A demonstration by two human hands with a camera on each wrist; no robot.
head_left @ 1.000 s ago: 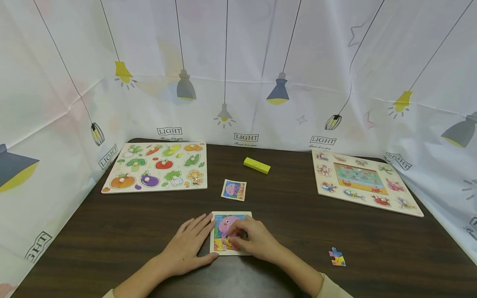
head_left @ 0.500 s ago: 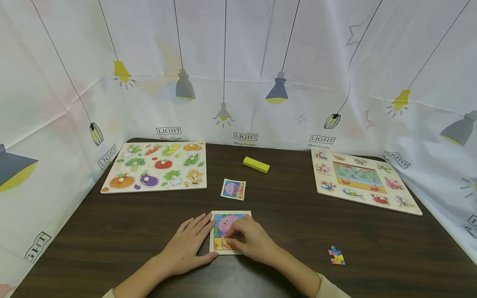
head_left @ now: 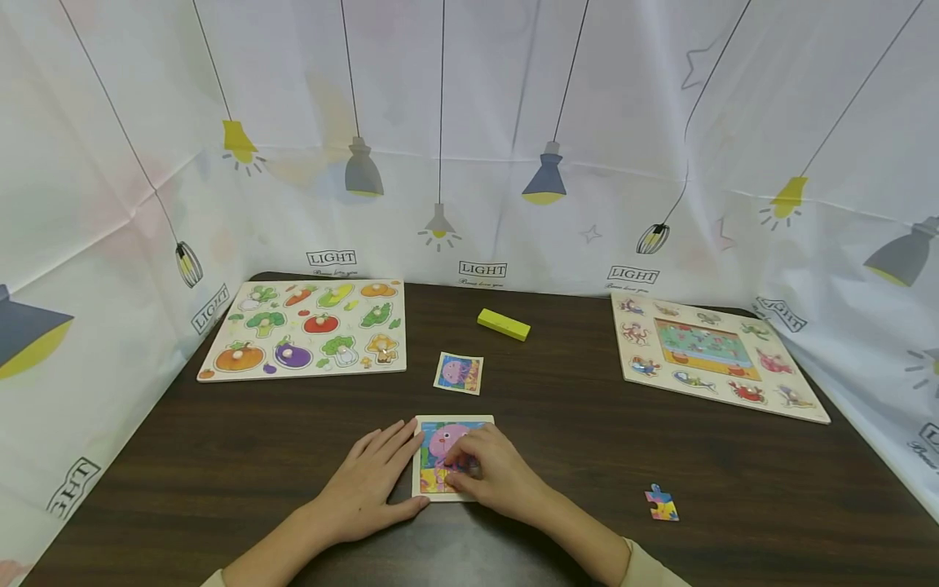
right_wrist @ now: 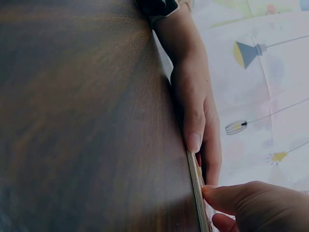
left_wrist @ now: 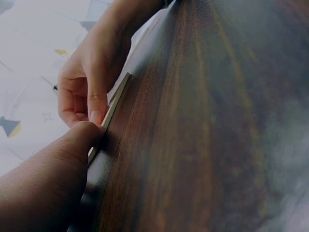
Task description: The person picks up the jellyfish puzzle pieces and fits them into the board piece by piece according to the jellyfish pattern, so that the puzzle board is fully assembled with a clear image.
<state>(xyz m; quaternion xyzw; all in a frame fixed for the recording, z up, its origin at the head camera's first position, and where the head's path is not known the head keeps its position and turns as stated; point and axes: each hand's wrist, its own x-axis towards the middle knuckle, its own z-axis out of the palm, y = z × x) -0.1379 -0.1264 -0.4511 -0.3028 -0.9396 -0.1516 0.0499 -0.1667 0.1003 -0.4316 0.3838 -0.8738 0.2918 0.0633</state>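
A small framed jigsaw puzzle (head_left: 416,469) with a pink octopus picture lies on the dark table. My left hand (head_left: 365,489) rests flat with straight fingers along its left edge, the thumb at the near corner. Over the lower middle of the picture, my right hand (head_left: 499,477) has its thumb and index finger curled at a puzzle piece (head_left: 443,483) seated among the others; the hand covers the right part of the picture. Both hands meet the board's thin edge (left_wrist: 116,99) in the left wrist view. A loose puzzle piece (head_left: 663,504) lies to the right.
Behind the puzzle is a picture card (head_left: 459,373) with the same octopus, then a yellow block (head_left: 503,324). A vegetable peg board (head_left: 352,326) lies back left, a sea-animal peg board (head_left: 711,350) back right. A printed curtain (head_left: 469,163) encloses the table.
A pale gap at the picture's lower left, seen one second ago, is covered now. My right fingers have shifted slightly there; the left hand stays in place.
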